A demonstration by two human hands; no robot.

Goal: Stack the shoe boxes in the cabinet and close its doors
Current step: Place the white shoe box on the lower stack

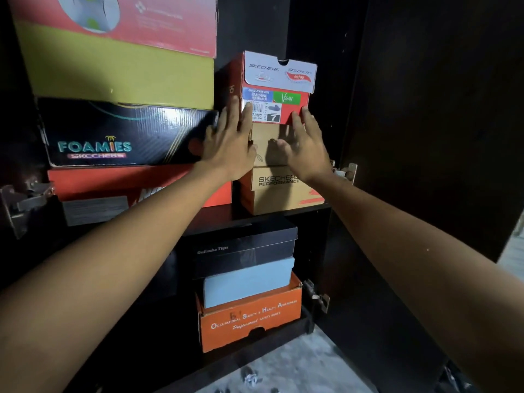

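Ten shoe boxes show in the dark cabinet [326, 228]. On the upper shelf, four lie stacked at left: a red box [158, 21], a yellow box [122, 72], a black Foamies box [119, 134] and a red-orange box [93, 182]. Three more stand at right: the red Skechers box [276, 86] on top, a plain brown box [266, 146] under it and a Skechers Performance box [279, 191] at the bottom. Below sit three: a black Onitsuka Tiger box [243, 248], a light blue box [249, 282] and an orange safety-shoe box [252, 321].

The left hand [231, 146] and right hand [304, 146], fingers straight and spread, press against the red Skechers box's front, covering much of the brown box. The right door [431, 109] stands open, and two hinges [344, 170] show along that edge.
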